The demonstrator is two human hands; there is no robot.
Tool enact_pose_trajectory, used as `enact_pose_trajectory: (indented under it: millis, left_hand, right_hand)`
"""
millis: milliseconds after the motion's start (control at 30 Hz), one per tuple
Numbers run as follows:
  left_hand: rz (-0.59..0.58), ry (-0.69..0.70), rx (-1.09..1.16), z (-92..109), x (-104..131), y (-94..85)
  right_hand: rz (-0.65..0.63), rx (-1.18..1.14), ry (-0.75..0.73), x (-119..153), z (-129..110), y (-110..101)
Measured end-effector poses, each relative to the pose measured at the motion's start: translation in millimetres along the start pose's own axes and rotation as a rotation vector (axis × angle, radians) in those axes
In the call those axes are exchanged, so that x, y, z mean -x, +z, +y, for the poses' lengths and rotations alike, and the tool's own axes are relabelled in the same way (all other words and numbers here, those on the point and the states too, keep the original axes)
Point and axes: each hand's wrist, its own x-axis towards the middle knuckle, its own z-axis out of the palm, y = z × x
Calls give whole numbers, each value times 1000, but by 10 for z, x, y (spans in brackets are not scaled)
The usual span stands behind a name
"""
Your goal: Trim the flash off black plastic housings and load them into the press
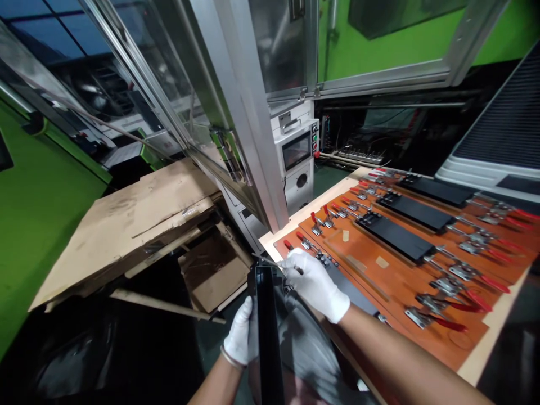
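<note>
My left hand (238, 333), in a white glove, is closed on the side of a long, narrow black plastic part (269, 332). The part is held lengthwise in front of my body, with its far end raised beside the board. In its white glove, my right hand (313, 281) is closed around a thin metal tool (266, 259), whose slim tip reaches across the part's far end. Too little of the tool shows to tell its exact kind. The left fingertips are hidden behind the part.
At right, an orange fixture board (367, 264) carries several black panels (394, 236) and red-handled toggle clamps (447, 323). Cardboard (139, 211) covers a stack at left. An aluminium-framed door (248, 112) stands ahead, near a control panel (297, 151).
</note>
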Motion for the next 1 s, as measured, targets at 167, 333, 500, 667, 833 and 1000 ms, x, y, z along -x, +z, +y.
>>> enact_pose_trajectory:
  millis: [167, 333, 500, 667, 833, 1000]
  left_hand:
    - [45, -9, -22, 39, -35, 48]
    - [86, 118, 16, 97, -96, 109]
    - [69, 117, 44, 127, -85, 126]
    - [127, 92, -6, 122, -51, 139]
    - [89, 137, 10, 147, -29, 153]
    - [44, 32, -26, 155, 25, 110]
  right_hand:
    - [-45, -100, -119, 152, -89, 78]
    - [-290, -107, -68, 424, -232, 124]
    - [-259, -114, -58, 355, -196, 108]
    - [-40, -155, -121, 235, -91, 204]
    - [-325, -174, -129, 392, -253, 193]
    - [-124, -117, -146, 250, -169, 146]
